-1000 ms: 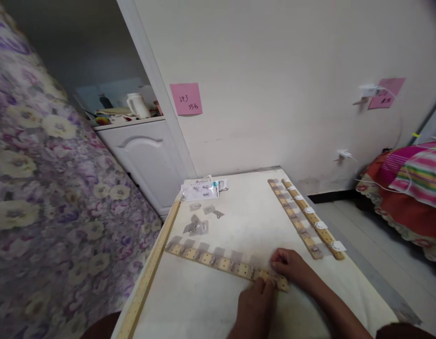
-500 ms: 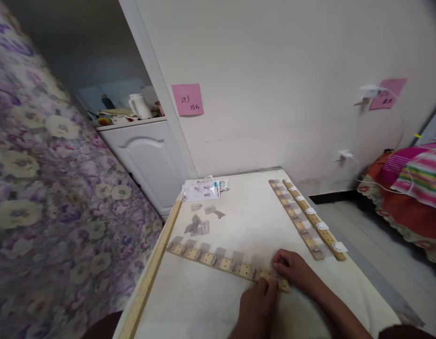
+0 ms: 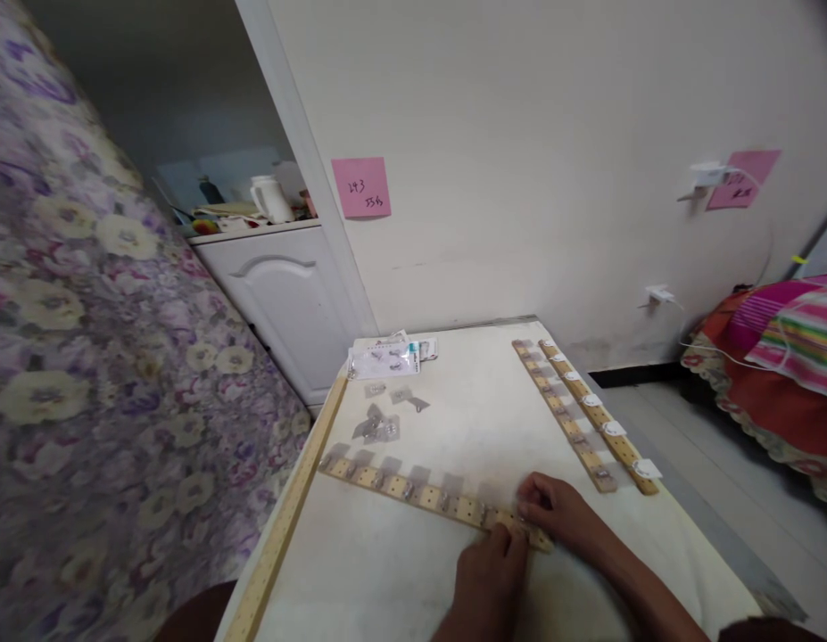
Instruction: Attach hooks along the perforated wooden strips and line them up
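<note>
A wooden strip (image 3: 426,497) with small holes lies slantwise across the near part of the table. Along it sit several small metal pieces with clear plastic tabs. My left hand (image 3: 488,563) is closed on the strip's near edge, close to its right end. Just beyond, my right hand (image 3: 550,504) has its fingers curled together at the same end; anything between the fingertips is too small or hidden to make out. Loose clear plastic pieces with metal parts (image 3: 378,426) lie in a small group beyond the strip's left half.
At the right stand two more strips: one with clear pieces (image 3: 560,412), one with white cards (image 3: 612,430). Flat plastic packets (image 3: 386,358) lie at the back left corner. A long bare wooden strip (image 3: 289,517) runs along the table's left edge. The wall (image 3: 467,178) rises behind.
The view has shifted very slightly. Both hands stay at the strip's right end, with barely any visible finger movement.
</note>
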Action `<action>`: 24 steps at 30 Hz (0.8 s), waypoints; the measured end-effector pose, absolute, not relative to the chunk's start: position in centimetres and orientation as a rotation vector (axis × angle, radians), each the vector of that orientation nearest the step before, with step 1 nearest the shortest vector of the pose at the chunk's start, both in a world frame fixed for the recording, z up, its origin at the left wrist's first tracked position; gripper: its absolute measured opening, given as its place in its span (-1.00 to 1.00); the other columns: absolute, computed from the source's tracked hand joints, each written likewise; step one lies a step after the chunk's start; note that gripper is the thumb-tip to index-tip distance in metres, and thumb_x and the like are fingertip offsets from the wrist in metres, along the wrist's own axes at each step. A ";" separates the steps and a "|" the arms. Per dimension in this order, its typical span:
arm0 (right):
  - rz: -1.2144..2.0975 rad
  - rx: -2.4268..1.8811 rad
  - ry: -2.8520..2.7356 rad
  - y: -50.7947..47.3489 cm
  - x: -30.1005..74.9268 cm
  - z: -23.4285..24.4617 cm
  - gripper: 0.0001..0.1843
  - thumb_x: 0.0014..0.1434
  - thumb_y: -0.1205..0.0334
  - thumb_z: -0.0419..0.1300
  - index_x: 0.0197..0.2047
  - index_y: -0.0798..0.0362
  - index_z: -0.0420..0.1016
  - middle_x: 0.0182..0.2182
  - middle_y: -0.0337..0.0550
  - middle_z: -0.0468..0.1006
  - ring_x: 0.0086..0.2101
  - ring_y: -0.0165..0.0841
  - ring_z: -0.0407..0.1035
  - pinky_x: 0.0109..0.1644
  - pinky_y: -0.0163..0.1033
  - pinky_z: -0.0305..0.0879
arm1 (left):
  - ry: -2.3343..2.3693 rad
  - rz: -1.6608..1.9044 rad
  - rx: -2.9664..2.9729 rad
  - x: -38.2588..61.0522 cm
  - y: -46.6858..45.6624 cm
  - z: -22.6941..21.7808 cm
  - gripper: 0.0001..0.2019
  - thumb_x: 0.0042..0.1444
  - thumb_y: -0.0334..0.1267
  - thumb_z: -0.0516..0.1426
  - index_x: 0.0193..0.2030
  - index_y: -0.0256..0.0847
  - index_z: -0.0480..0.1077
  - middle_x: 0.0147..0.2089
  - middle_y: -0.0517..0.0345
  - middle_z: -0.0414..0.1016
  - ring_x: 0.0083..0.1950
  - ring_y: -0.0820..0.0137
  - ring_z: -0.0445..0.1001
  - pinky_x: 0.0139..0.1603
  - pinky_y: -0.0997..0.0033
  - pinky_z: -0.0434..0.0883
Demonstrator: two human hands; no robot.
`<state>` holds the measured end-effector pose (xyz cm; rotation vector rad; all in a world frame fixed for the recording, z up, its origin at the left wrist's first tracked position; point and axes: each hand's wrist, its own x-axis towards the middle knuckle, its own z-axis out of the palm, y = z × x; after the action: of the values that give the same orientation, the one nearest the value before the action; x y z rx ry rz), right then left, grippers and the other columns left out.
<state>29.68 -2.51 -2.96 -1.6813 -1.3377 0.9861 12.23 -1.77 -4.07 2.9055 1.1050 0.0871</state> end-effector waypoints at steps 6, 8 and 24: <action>1.049 -1.651 -1.335 -2.7 30.0 -3.3 -0.78 -0.17 0.35 0.20 -0.35 0.06 0.40 -0.52 -0.31 0.40 -0.46 -0.41 0.25 -0.41 -0.36 0.14 | 1.093 0.089 2.816 12.2 -1.9 -3.8 -0.62 0.18 -0.43 -0.02 0.12 -0.09 0.33 -0.15 0.05 0.55 -0.26 0.22 0.54 -0.40 0.40 0.35; 1.065 -1.640 -1.334 -2.8 30.0 -3.3 -0.77 -0.19 0.37 0.20 -0.35 0.06 0.39 -0.53 -0.32 0.39 -0.47 -0.42 0.24 -0.43 -0.36 0.12 | 1.094 0.106 2.783 12.1 -2.0 -3.8 -0.63 0.17 -0.45 -0.01 0.09 -0.08 0.35 -0.15 0.06 0.55 -0.26 0.24 0.54 -0.38 0.41 0.36; 1.144 -1.580 -1.322 -2.8 30.0 -3.5 -0.70 -0.20 0.32 0.21 -0.29 0.08 0.40 -0.56 -0.37 0.31 -0.52 -0.44 0.18 -0.45 -0.34 0.06 | 0.986 0.260 2.880 11.6 -2.2 -4.6 -0.66 0.16 -0.44 0.04 0.08 -0.13 0.31 -0.18 0.04 0.53 -0.29 0.25 0.52 -0.41 0.41 0.32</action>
<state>30.02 -2.75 -3.46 -1.5796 -1.3223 1.1444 11.56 -2.22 -4.56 2.8804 0.9859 0.2598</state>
